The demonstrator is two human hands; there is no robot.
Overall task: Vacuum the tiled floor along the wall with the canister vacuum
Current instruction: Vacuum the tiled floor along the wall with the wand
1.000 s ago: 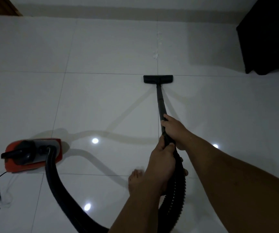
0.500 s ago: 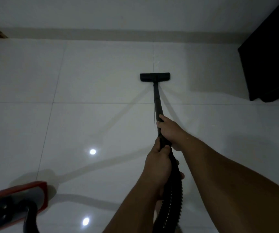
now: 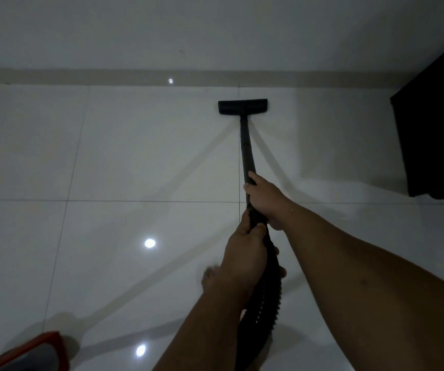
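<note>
Hands are both closed around the black wand (image 3: 247, 145): my right hand (image 3: 266, 200) higher, my left hand (image 3: 245, 253) just below it, at the ribbed hose (image 3: 265, 298). Its floor nozzle (image 3: 242, 106) lies flat on the tiled floor (image 3: 135, 162) at 12 o'clock, near the wall (image 3: 162, 28). One red canister (image 3: 41, 352) corner shows at 7 o'clock.

Tiled floor (image 3: 135, 162) w/ vac nozzle (image 3: 242, 106), red canister (image 3: 41, 349), cabinet (image 3: 437, 124).

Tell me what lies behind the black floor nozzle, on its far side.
Beyond the floor nozzle lies a narrow strip of white tiled floor, then the beige skirting and the wall. Whatever sits directly under the nozzle is covered.
</note>
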